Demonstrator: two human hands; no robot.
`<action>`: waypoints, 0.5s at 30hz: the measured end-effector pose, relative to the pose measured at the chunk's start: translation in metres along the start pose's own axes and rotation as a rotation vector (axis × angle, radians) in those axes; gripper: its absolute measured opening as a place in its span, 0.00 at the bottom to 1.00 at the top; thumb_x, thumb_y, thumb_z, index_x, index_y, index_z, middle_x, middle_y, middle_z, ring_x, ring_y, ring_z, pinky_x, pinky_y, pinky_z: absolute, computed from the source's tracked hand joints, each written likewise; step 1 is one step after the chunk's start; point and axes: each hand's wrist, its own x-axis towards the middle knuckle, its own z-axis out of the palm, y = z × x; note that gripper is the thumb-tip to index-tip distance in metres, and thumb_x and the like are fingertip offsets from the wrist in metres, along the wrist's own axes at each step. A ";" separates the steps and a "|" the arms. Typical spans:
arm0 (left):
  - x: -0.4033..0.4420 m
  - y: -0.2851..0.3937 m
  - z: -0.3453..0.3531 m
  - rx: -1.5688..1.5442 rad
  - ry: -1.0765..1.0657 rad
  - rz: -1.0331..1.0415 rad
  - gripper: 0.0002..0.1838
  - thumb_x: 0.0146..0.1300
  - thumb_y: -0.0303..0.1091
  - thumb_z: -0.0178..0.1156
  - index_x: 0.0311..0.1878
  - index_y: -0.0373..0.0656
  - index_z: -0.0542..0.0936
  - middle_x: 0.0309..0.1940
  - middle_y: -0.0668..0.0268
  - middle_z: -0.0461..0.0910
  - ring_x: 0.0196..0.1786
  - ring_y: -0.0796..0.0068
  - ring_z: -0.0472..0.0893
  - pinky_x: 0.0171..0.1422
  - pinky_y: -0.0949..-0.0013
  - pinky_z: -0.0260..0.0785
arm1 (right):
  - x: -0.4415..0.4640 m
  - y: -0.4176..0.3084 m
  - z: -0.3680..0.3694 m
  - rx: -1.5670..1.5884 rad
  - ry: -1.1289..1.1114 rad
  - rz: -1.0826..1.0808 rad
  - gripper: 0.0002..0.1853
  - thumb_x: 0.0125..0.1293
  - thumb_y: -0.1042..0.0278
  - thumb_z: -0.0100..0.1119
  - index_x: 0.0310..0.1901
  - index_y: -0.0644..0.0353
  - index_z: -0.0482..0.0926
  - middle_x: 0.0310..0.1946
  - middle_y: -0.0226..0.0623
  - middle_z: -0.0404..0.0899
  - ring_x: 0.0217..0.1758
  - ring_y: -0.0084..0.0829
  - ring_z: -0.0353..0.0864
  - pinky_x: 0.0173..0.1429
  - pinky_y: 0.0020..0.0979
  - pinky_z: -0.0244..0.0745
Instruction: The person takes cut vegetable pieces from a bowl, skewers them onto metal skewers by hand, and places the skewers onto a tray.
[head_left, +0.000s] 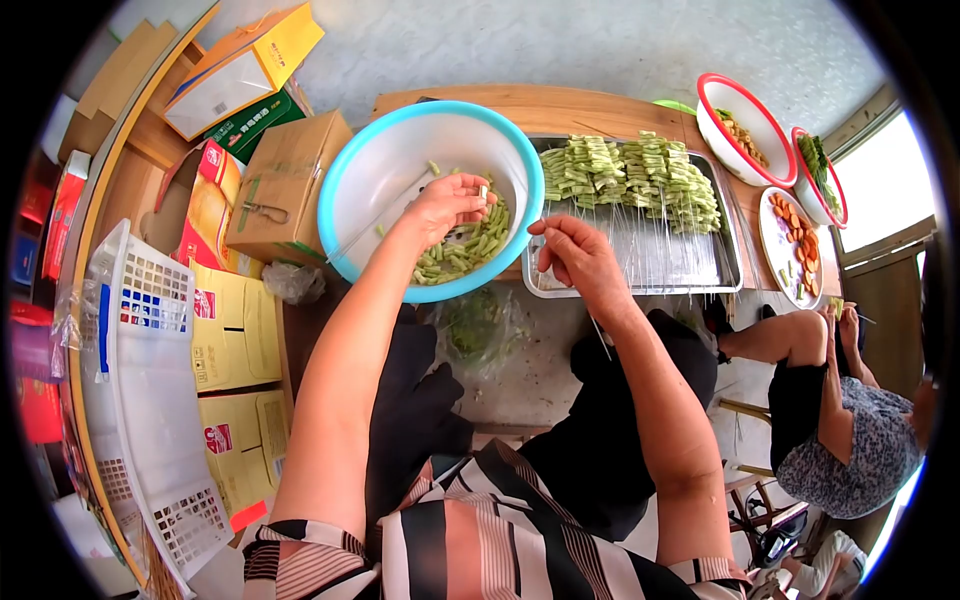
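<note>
- Head view: left hand (447, 208) pinches one bean piece (484, 192) over the basin (330, 200), where many lie.
- Right hand (575, 252), curled narrow, holds one skewer (600, 338), its end slanting nearward.
- One tray (640, 291) bears two heaps of skewered beans (670, 185), sticks (625, 250) pointing nearward.

Left arm (345, 390): reaching forward, angled inward, bare below the short sleeve
Left hand (448, 208): fingers curled, tips pinched, pointing right
Right arm (665, 410): reaching forward, also angled inward
Right hand (578, 258): index toward left hand, other fingers curled in
Spacing: hands near each other, not touching
</note>
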 end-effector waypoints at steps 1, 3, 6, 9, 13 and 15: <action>-0.001 0.002 0.000 -0.001 -0.004 0.000 0.15 0.63 0.26 0.59 0.52 0.39 0.72 0.43 0.63 0.79 0.41 0.78 0.79 0.46 0.76 0.74 | 0.001 0.003 0.001 -0.001 0.003 0.000 0.12 0.73 0.67 0.45 0.47 0.61 0.78 0.19 0.24 0.71 0.18 0.12 0.58 0.22 0.16 0.53; -0.003 0.006 0.000 -0.074 -0.023 0.016 0.15 0.64 0.27 0.59 0.54 0.39 0.73 0.45 0.63 0.79 0.42 0.80 0.78 0.48 0.78 0.73 | 0.000 0.004 0.003 -0.142 0.010 0.019 0.12 0.73 0.68 0.45 0.46 0.62 0.78 0.18 0.24 0.70 0.18 0.12 0.59 0.22 0.16 0.54; -0.006 0.011 0.002 -0.113 -0.002 0.027 0.15 0.65 0.27 0.58 0.55 0.39 0.75 0.46 0.63 0.80 0.41 0.81 0.78 0.48 0.78 0.73 | -0.001 0.000 0.008 -0.210 0.017 0.019 0.12 0.72 0.68 0.45 0.48 0.62 0.78 0.15 0.22 0.67 0.16 0.12 0.59 0.21 0.18 0.55; -0.007 0.014 0.004 -0.132 0.023 0.057 0.15 0.65 0.29 0.58 0.54 0.38 0.76 0.43 0.63 0.81 0.40 0.80 0.78 0.47 0.77 0.73 | 0.000 0.001 0.011 -0.243 0.010 0.021 0.13 0.72 0.68 0.46 0.49 0.62 0.79 0.13 0.21 0.64 0.15 0.12 0.59 0.21 0.19 0.55; -0.008 0.017 0.004 -0.150 0.029 0.071 0.14 0.65 0.30 0.59 0.52 0.38 0.77 0.42 0.64 0.81 0.39 0.80 0.79 0.47 0.77 0.73 | -0.001 -0.004 0.016 -0.240 0.007 0.064 0.14 0.72 0.68 0.46 0.50 0.62 0.79 0.11 0.21 0.62 0.15 0.12 0.59 0.20 0.20 0.56; -0.010 0.019 0.004 -0.146 0.027 0.054 0.13 0.64 0.29 0.60 0.51 0.37 0.78 0.41 0.64 0.82 0.39 0.80 0.79 0.45 0.77 0.74 | 0.000 -0.004 0.017 -0.253 0.014 0.064 0.14 0.71 0.68 0.46 0.50 0.62 0.79 0.11 0.21 0.62 0.14 0.13 0.59 0.20 0.20 0.56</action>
